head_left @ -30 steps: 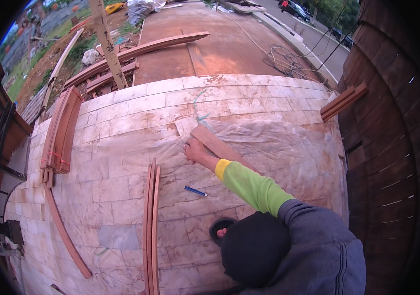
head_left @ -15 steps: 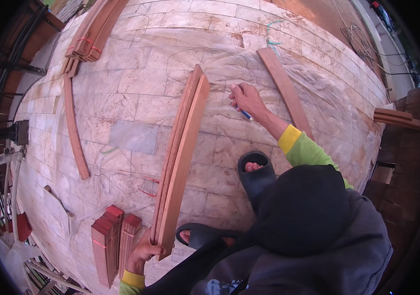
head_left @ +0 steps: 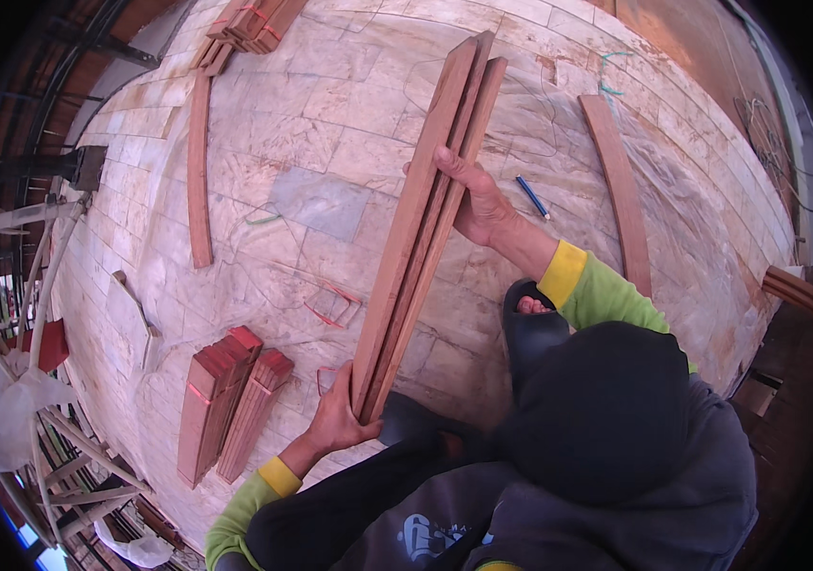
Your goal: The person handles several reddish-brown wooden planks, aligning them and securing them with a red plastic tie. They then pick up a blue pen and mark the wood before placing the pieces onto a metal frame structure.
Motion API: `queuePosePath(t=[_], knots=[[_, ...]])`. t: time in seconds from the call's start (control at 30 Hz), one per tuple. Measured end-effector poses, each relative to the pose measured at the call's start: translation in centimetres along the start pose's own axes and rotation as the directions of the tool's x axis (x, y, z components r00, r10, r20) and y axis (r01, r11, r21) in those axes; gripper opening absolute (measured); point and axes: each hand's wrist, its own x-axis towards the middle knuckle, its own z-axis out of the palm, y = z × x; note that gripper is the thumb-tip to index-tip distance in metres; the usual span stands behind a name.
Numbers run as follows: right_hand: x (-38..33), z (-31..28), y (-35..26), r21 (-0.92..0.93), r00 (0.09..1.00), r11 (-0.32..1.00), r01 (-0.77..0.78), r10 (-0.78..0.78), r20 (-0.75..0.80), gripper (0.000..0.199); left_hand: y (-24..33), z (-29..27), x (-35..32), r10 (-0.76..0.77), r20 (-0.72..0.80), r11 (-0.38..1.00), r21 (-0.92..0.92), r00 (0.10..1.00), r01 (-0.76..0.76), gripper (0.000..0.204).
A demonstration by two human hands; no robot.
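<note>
A few long reddish-brown wooden boards (head_left: 416, 224) are stacked face to face and slant up and away in front of me. My left hand (head_left: 338, 417) is wrapped round their near end, thumb at the end of the stack. Farther up, my right hand (head_left: 479, 195) grips the same boards from the right, its thumb over an edge and most of its fingers hidden behind the wood. Right of that hand, a blue pencil (head_left: 532, 197) lies on the plastic-covered floor.
Two bundles of red-ended boards (head_left: 221, 404) stand at the lower left. Single boards lie left (head_left: 200, 171) and right (head_left: 616, 190). A tied board bundle (head_left: 259, 21) sits at the far left. Red strapping (head_left: 332, 305) lies on the plastic sheet (head_left: 368, 133).
My right hand has let go of the pencil, which now lies on the floor, and has taken hold of the boards. The boards have risen and fanned slightly; my left hand still grips them.
</note>
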Motion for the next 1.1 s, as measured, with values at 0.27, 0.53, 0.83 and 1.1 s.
queuePosePath(t=[0.27,0.53,0.83,1.1], knots=[[0.7,16.4,-12.9,-0.015,0.757,0.891,0.453,-0.375,0.535,0.045,2.0,-7.9,11.0,0.169,-0.398,0.982,-0.005,0.902,-0.186,0.098],[2.2,17.8,-11.3,-0.551,0.644,0.334,0.765,-0.363,0.673,0.074,6.9,-14.1,18.4,0.307,-0.413,0.884,-0.211,0.857,-0.418,0.103],[3.3,17.1,-8.5,-0.451,0.564,0.353,0.820,-0.360,0.743,0.102,20.3,-20.9,10.3,0.486,-0.711,0.483,-0.265,0.508,-0.834,0.117],[3.4,18.0,-7.7,-0.409,0.426,0.126,0.904,-0.350,0.834,0.107,22.3,-22.3,8.3,0.561,-0.753,0.278,-0.221,0.345,-0.935,0.099]])
